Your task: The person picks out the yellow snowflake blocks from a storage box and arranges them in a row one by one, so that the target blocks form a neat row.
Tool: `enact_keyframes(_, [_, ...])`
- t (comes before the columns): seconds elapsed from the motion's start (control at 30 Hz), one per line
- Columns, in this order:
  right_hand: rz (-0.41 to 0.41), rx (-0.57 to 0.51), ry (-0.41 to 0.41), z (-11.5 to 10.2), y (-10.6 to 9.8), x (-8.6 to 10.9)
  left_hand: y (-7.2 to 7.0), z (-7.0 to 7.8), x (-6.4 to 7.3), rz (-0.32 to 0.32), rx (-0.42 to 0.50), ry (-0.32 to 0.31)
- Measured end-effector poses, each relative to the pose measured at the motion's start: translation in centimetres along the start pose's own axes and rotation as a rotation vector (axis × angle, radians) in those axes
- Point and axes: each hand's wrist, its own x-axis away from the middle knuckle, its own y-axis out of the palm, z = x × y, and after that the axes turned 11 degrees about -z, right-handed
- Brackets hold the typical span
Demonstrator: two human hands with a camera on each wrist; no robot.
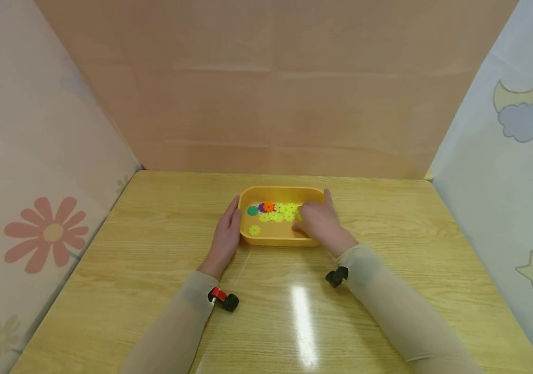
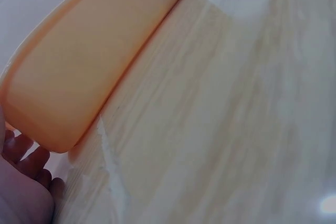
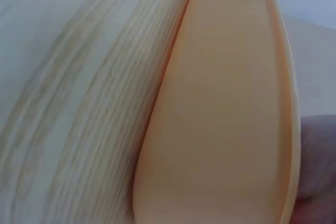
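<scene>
A shallow yellow-orange plastic tray (image 1: 275,242) sits on the table, holding small toothed plastic discs. Most are yellow discs (image 1: 288,213), clustered mid-tray, with one lone yellow disc (image 1: 254,230) near the front left corner. Toward the back left lie a green disc (image 1: 253,210), a purple disc (image 1: 261,208) and an orange disc (image 1: 269,206). My left hand (image 1: 226,228) rests against the tray's left end, fingers extended along the outer wall. My right hand (image 1: 320,221) reaches over the right side into the tray, fingers down beside the yellow discs; I cannot tell whether they pinch one.
The wood-grain table (image 1: 163,218) carries the tray. A brown-orange panel (image 1: 271,93) rises behind it, with patterned panels at left (image 1: 23,145) and right (image 1: 490,197). A dark wrist device (image 1: 337,277) is on the right sleeve, a red and black one (image 1: 223,298) on the left.
</scene>
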Motion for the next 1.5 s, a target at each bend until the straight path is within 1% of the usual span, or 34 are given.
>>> enact_keyframes(0.13, [0.007,0.024,-0.016,-0.6,0.1,-0.5,0.2,0.0,0.0,-0.003,0.005,0.008])
enact_keyframes(0.27, [0.036,0.038,-0.038,-1.0,0.4,-0.9,0.3,-0.1,-0.1,-0.003,0.015,0.013])
enact_keyframes(0.5, [0.129,-0.005,-0.095,-1.0,1.0,-1.1,0.5,0.0,-0.1,-0.007,0.012,0.005])
enact_keyframes(0.57, [0.136,-0.033,-0.11,-0.9,1.1,-1.0,0.4,0.0,-0.1,-0.01,0.004,0.007])
enact_keyframes(0.63, [0.118,-0.092,-0.119,-0.8,1.1,-1.0,0.4,0.0,0.0,-0.012,-0.004,0.009])
enact_keyframes(0.8, [0.037,-0.319,-0.115,-0.3,1.0,-1.4,0.3,0.0,0.0,-0.02,-0.012,0.017])
enact_keyframes(1.07, [0.001,-0.521,-0.122,0.7,1.0,-2.3,0.3,0.1,0.2,-0.016,-0.013,0.01])
enact_keyframes(1.17, [0.001,-0.536,-0.121,1.0,0.9,-2.6,0.2,0.0,0.2,-0.013,-0.009,0.002])
enact_keyframes(1.33, [-0.001,-0.532,-0.113,1.2,1.0,-2.9,0.1,-0.1,0.2,-0.018,-0.007,0.005])
enact_keyframes(1.5, [-0.01,-0.559,-0.093,1.4,1.0,-3.0,0.1,-0.1,0.3,-0.02,-0.019,0.008])
